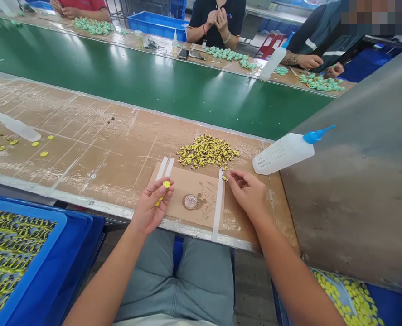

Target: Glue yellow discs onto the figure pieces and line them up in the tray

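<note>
My left hand [152, 203] is closed around several small round yellow discs, one yellow disc [167, 184] pinched at the fingertips. To the right, my right hand [249, 192] has its thumb and forefinger together at a small yellow-and-black piece [225, 178], by the white tape strip [217, 203]. Just beyond lies a pile of the same yellow-and-black pieces [207, 151]. Between my hands, a cardboard sheet [176, 176] carries a small round dish [190, 202] of shiny clear stuff, with wet spots beside it.
A white bottle with blue nozzle [285, 153] leans against the metal panel [353, 181] at right. Loose yellow discs [44, 154] lie at left. Blue trays [61, 235] hold rows of pieces. Beyond the green belt [136, 77], other people handle mint-green pieces [228, 54].
</note>
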Available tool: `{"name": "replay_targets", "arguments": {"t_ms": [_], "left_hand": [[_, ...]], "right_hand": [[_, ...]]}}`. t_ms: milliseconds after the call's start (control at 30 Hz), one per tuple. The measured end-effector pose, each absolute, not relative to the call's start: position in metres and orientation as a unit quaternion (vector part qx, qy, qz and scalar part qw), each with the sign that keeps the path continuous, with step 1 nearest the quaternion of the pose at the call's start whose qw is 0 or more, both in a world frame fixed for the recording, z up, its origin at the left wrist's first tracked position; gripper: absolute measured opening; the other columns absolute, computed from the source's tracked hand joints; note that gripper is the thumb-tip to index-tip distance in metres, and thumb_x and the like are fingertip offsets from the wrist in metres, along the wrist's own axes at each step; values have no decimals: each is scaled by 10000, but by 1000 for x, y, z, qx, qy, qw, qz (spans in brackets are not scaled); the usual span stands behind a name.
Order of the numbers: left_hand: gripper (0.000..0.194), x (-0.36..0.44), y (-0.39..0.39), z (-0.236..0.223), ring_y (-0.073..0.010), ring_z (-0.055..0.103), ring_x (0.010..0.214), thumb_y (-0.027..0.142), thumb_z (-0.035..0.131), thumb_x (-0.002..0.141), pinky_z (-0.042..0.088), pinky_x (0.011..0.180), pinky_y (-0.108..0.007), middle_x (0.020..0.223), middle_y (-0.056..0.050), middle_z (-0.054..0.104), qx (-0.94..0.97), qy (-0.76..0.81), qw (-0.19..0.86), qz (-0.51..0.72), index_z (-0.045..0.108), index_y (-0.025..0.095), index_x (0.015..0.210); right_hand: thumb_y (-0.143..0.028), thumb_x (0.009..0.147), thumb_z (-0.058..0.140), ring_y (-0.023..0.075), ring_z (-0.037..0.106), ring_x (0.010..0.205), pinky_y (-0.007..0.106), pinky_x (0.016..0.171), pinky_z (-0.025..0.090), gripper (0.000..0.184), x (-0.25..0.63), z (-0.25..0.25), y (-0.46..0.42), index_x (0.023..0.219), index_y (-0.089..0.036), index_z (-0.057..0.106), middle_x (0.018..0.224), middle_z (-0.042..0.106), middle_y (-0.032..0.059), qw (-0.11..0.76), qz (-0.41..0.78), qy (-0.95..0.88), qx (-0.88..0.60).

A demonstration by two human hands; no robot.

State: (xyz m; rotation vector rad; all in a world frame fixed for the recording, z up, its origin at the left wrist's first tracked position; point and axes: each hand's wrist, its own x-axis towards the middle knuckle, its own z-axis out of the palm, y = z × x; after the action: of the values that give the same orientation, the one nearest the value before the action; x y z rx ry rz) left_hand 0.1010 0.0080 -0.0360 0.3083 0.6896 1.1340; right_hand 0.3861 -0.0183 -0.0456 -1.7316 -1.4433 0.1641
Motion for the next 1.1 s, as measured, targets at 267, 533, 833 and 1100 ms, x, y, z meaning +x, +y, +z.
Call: {"name": "replay_targets", "arguments": {"t_ms": [267,533,833,1100], "left_hand": [[315,99,8,-38,-121,732,822,103,824,679,583,780,-135,997,-89,762,148,329,775,519,757,126,986],[331,102,8,-38,-118,732,804,83,825,662,582,770,-130,991,-88,761,151,336,766,526,752,127,982],[314,103,8,-36,-117,730,790,110,841,656,587,750,-134,955,-82,766,156,333,763,532,754,130,957],[263,103,7,-35,-109,729,799,104,819,680,583,755,-131,979,-75,762,161,327,768,526,761,139,934]], "right_hand": [[-361,877,635,171,643,824,298,651,543,279,413,-38,-18,1117,-239,707,1148,670,86,346,134,-698,-613],[-315,935,563,180,643,912,332,812,536,224,423,-46,-6,1087,-264,720,1049,665,59,307,168,-747,-566],[-317,987,438,195,644,866,334,795,530,279,421,-31,-10,995,-223,701,937,680,73,318,46,-720,-615],[-301,991,422,205,645,897,347,818,541,279,394,-30,-25,1055,-227,683,1018,643,90,202,86,-778,-588]]}}
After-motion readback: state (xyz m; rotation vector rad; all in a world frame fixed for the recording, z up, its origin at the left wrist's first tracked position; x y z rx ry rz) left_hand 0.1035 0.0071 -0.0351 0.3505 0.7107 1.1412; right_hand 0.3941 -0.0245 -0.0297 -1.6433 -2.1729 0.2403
